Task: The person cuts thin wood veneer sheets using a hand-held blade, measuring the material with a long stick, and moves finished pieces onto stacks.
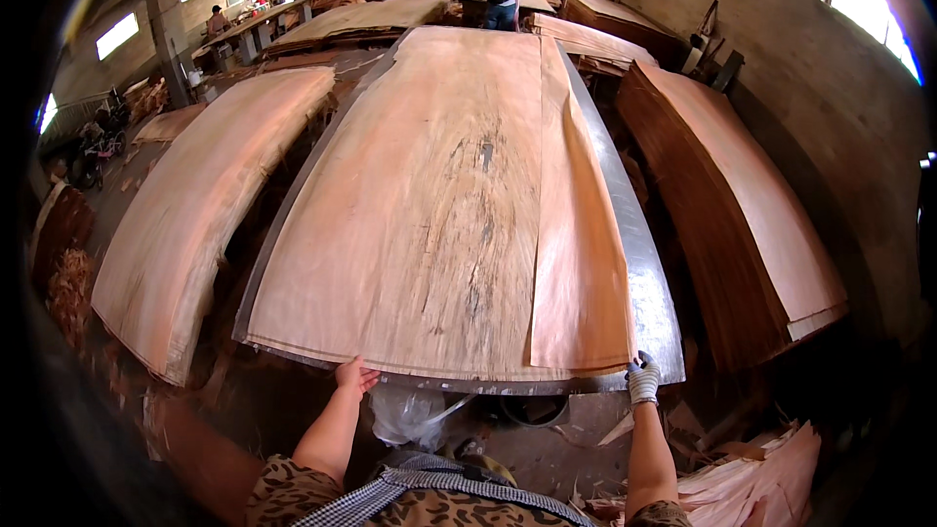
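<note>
Streaked wood sheet [420, 215], rippled strip [580, 263]

Windows [869, 10] glare white beyond the bench [656, 303], whose right side shines, with dim shadow beneath it and dark, bent fisheye edges around it.

Your metal-topped worktable [661, 317] stretches away from you, its shiny grey margin bare just ahead of your right hand [642, 379]. On it lies a broad, dark-streaked wood veneer sheet [390, 205], its near edge at your left hand [357, 375]; a narrower veneer strip [583, 303] overlaps it toward your right.
</note>
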Motion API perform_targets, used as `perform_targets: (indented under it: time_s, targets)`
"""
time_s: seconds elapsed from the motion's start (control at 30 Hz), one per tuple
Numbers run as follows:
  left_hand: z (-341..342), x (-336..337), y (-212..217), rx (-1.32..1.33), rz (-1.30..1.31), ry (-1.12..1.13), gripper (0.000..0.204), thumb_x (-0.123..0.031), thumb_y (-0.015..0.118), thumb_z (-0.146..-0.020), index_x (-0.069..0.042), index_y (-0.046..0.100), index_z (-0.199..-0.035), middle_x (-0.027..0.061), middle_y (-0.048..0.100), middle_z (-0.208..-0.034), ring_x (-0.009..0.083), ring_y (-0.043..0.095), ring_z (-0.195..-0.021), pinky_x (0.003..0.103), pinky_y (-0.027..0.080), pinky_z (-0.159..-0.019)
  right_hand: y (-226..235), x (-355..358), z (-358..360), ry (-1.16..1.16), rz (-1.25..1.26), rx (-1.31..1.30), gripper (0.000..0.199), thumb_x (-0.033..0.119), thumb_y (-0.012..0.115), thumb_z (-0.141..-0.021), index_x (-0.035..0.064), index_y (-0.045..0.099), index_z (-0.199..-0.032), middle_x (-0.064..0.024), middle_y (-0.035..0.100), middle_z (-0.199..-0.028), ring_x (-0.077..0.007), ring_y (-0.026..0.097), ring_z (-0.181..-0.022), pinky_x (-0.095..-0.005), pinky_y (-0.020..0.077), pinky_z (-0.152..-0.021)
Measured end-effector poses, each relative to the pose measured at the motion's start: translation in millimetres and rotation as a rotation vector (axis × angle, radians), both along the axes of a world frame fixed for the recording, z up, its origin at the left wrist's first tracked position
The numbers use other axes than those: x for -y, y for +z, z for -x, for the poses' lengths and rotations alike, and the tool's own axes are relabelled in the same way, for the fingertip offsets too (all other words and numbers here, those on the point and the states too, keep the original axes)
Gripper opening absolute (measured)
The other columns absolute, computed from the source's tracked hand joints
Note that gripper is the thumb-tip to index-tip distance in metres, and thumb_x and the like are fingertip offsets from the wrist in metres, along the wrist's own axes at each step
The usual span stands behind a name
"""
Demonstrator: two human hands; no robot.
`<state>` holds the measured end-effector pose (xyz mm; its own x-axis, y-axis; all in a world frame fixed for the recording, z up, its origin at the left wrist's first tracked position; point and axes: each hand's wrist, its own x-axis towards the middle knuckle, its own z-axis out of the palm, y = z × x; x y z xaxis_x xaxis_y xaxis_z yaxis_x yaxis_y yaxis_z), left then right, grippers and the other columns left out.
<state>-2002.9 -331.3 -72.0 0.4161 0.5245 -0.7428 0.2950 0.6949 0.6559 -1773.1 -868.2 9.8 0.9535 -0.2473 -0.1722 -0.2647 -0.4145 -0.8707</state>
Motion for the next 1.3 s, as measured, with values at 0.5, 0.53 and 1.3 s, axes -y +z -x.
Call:
perform_targets:
  time_s: [0.5, 0.53, 1.3]
  targets:
    - [-4.0, 11.7, 40.3, -0.078, 0.033, -0.114, 0.025, -0.030, 0.045, -0.088, -0.006, 0.049, -0.093, 0.0109, 0.060, -0.076, 0.0223, 0.063, -0.065, 0.030, 0.046, -0.046, -13.9, 103.5, 112.9, 0.002, 0.252, -0.043, 0.036, 0.026, 0.064, -0.076, -0.0010, 0.049, -0.057, -0.0025, 0.036, -0.048, -0.0115, 0.026, -0.049, -0.0312, 0.0272, -0.044]
    - [-2.0, 9.1, 35.5, -0.063, 0.039, -0.126, 0.026, -0.031, 0.044, -0.088, -0.006, 0.049, -0.094, 0.0111, 0.060, -0.076, 0.0222, 0.063, -0.065, 0.030, 0.046, -0.045, -9.4, 83.1, 117.6, 0.015, 0.211, 0.000, 0.036, 0.025, 0.064, -0.076, -0.0003, 0.049, -0.057, -0.0007, 0.038, -0.048, -0.0102, 0.027, -0.048, -0.0304, 0.0275, -0.043]
    - [32.1, 32.5, 5.6, 0.026, -0.445, -1.369, 0.022, -0.023, 0.055, -0.082, -0.005, 0.061, -0.093, 0.0063, 0.060, -0.074, 0.0149, 0.058, -0.062, 0.024, 0.046, -0.053, 19.7, -71.4, 124.8, 0.120, 1.162, -0.108, 0.028, 0.037, 0.057, -0.076, 0.0116, 0.056, -0.088, -0.0137, 0.059, -0.089, -0.0312, 0.057, -0.084, -0.0436, 0.0461, -0.068]
